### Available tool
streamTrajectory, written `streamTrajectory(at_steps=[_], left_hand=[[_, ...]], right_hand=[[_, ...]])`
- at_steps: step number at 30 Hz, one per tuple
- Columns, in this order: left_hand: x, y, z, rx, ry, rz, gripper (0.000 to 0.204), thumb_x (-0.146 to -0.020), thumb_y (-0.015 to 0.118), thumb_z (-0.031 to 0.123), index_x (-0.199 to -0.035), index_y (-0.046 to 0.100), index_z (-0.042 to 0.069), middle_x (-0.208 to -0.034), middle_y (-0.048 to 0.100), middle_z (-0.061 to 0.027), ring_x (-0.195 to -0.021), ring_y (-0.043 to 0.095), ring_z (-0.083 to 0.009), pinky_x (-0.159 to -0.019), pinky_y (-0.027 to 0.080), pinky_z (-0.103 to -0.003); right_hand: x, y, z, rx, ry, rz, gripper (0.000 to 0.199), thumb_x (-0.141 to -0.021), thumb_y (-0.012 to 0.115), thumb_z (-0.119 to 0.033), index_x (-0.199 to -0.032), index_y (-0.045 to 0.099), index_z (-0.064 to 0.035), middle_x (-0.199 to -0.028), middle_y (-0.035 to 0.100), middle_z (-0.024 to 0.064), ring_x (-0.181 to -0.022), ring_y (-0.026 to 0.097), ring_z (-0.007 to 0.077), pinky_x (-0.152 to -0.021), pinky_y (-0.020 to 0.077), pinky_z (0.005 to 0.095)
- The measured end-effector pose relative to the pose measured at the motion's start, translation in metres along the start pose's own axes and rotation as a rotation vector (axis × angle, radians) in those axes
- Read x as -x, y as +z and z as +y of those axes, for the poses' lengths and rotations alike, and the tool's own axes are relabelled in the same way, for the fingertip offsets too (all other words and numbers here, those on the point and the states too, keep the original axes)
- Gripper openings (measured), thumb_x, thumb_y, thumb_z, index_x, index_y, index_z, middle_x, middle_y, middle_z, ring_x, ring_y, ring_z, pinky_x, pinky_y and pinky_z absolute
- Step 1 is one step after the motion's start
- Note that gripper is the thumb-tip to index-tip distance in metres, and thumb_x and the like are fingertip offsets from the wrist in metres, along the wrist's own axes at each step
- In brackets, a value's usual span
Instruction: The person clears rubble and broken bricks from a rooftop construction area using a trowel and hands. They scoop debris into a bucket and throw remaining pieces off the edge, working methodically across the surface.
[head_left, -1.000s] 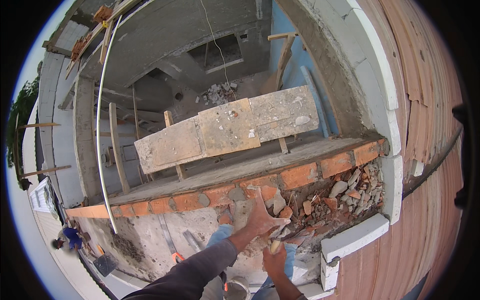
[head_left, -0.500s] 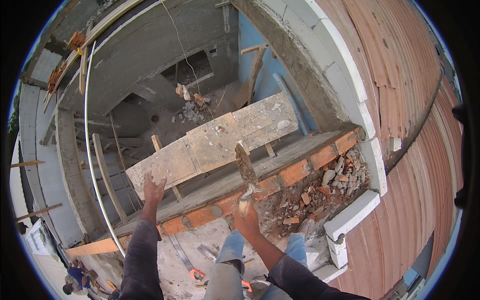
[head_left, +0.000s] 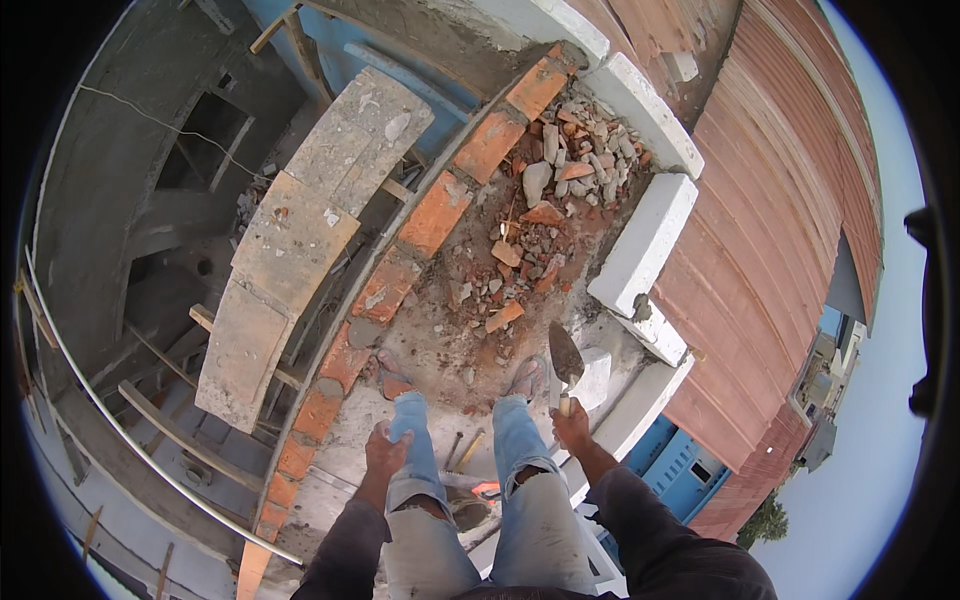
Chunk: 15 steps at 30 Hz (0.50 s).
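My right hand (head_left: 573, 425) grips the wooden handle of a mason's trowel (head_left: 564, 359), its grey blade pointing up beside my right foot. My left hand (head_left: 384, 450) hangs loosely curled by my left thigh and holds nothing. I stand in torn blue jeans and sandals on a mortar-strewn ledge (head_left: 440, 340). A row of orange bricks (head_left: 432, 213) runs along the ledge's left edge, just ahead of my left foot. Brick rubble and stones (head_left: 545, 215) lie heaped ahead of my feet.
White concrete blocks (head_left: 645, 245) line the right side, with a red ribbed wall (head_left: 770, 200) beyond. A mortar-caked wooden plank (head_left: 295, 240) spans scaffold timbers to the left, over a deep drop. Hand tools (head_left: 462, 450) lie between my legs on the ledge.
The view has swung downward toward my feet. Both hands dropped from chest height to my sides; the trowel, raised before, now sits low by my right leg.
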<state>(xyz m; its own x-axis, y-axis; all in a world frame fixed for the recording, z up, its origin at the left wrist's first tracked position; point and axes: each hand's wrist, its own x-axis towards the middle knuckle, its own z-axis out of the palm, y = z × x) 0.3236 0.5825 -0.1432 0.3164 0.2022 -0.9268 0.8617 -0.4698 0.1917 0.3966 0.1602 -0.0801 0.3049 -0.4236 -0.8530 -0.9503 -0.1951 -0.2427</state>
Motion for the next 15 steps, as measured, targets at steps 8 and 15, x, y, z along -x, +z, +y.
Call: streamTrajectory(at_steps=[8,15], left_hand=[[-0.181,0.103,0.178,-0.049,0.047,0.286,0.13,-0.07,0.089,0.066,-0.166,0.019,0.013,-0.162,0.032,-0.0288,-0.15,0.035,-0.0443,-0.118,0.038,-0.055],[-0.243,0.173,0.309,0.306,-0.201,0.461,0.144,-0.063,0.085,0.08,-0.169,0.008,0.02,-0.167,0.01,-0.034,-0.155,0.015,-0.0532,-0.123,0.025,-0.065]], right_hand=[[-0.299,-0.039,-0.036,-0.094,-0.201,0.183,0.016,-0.092,0.067,-0.021,-0.09,0.056,-0.0096,-0.068,0.054,0.0027,-0.051,0.052,0.0143,-0.043,0.0451,0.0349],[-0.371,-0.027,-0.048,-0.066,-0.257,-0.047,0.018,-0.088,0.071,-0.016,-0.101,0.065,-0.004,-0.073,0.06,0.0039,-0.055,0.057,0.0184,-0.048,0.0493,0.0384]])
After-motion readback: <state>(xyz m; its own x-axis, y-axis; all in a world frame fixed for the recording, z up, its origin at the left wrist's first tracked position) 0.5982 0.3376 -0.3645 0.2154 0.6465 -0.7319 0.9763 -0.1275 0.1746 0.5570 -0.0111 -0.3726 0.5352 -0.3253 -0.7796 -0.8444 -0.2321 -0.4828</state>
